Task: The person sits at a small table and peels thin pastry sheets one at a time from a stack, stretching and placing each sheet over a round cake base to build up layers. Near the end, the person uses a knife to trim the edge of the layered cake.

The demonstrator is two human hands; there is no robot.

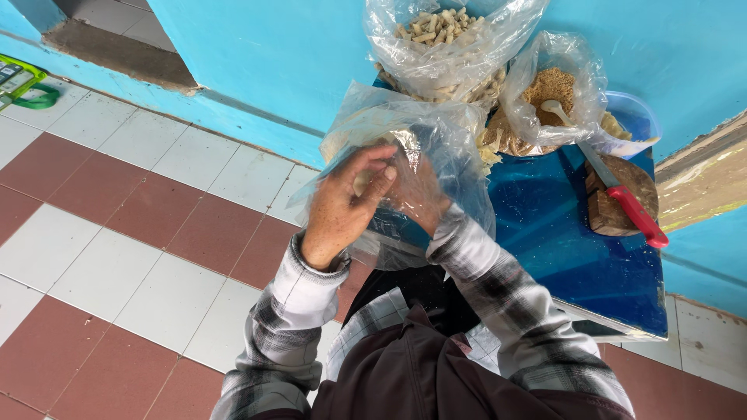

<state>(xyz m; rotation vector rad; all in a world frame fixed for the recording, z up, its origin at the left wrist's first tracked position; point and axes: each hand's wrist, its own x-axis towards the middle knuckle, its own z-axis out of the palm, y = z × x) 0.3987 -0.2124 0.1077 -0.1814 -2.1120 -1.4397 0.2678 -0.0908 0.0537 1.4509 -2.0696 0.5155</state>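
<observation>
Holding a clear plastic bag (436,148) up before you, your two hands work at its mouth, above the near edge of the blue table (560,249). Your left hand (346,202) has its fingers curled around the bag's rim from outside, pinching the film with a pale piece just under the fingertips. Your right hand (416,190) is inside the bag, seen blurred through the plastic; whether its fingers grip anything you cannot tell. Just beyond your fingers stands a bigger bag of pale stick-shaped pieces (443,39). To the right of that, a bag of brown crumbs (548,93) holds a white spoon (556,109). Farther right, a red-handled knife (626,198) lies across a round wooden block (622,198). Red and white floor tiles (132,233) spread left of your left hand.
</observation>
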